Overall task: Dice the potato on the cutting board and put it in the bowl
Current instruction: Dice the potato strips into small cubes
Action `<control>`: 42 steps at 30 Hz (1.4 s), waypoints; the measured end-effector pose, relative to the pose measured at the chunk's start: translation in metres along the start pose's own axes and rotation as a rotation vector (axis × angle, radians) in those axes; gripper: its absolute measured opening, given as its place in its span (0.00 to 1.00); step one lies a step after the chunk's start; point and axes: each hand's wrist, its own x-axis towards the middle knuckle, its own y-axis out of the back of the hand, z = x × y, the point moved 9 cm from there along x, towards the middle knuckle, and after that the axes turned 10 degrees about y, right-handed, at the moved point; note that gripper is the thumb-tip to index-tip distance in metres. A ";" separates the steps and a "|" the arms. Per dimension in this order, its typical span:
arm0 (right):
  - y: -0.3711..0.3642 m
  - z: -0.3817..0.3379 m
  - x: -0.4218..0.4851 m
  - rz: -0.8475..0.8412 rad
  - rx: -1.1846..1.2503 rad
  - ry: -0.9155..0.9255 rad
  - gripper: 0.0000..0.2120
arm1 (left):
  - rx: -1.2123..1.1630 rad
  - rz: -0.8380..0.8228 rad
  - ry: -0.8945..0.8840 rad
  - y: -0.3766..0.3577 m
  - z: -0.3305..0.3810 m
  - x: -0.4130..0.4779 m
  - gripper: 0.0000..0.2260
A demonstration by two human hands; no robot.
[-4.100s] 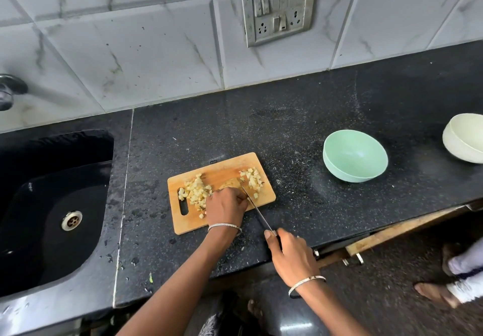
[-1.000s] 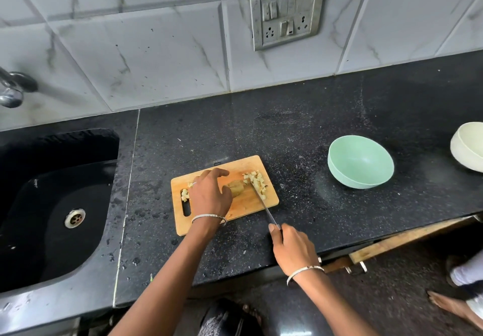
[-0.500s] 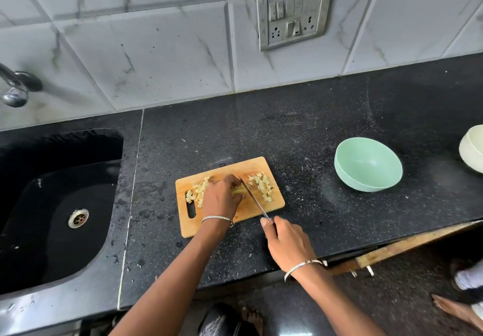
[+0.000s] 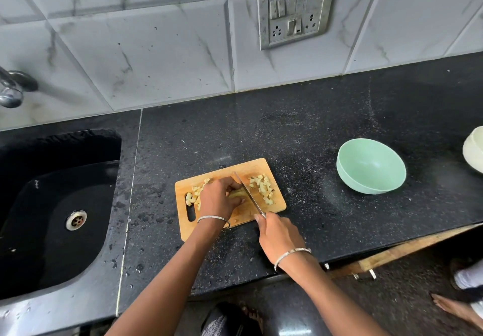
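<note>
The cutting board is warm tan wood. The potato and its dice are pale yellow, and the knife blade is silver-grey. One bowl is mint green, the other bowl cream. The tabletop is black with fine pale speckles, and the sink is plain black. The wall tiles are white, veined with grey marbling.

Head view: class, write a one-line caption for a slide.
Left hand steadies potato on board as right hand slices with knife; green bowl empty.
</note>
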 end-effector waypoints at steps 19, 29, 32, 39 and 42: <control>-0.011 0.003 0.015 0.018 -0.129 -0.034 0.20 | -0.036 -0.014 0.017 0.000 -0.003 0.005 0.12; -0.011 0.025 0.003 -0.027 -0.059 -0.012 0.21 | -0.062 -0.002 0.032 0.001 -0.006 0.002 0.12; -0.010 0.027 0.011 -0.030 0.005 -0.004 0.23 | -0.069 -0.004 0.025 0.000 -0.006 0.001 0.12; -0.029 0.043 0.010 -0.057 0.706 -0.273 0.24 | -0.052 -0.009 -0.007 0.000 -0.003 -0.003 0.12; -0.051 0.041 0.000 -0.224 1.027 -0.412 0.24 | -0.007 0.018 -0.035 0.001 0.000 -0.007 0.12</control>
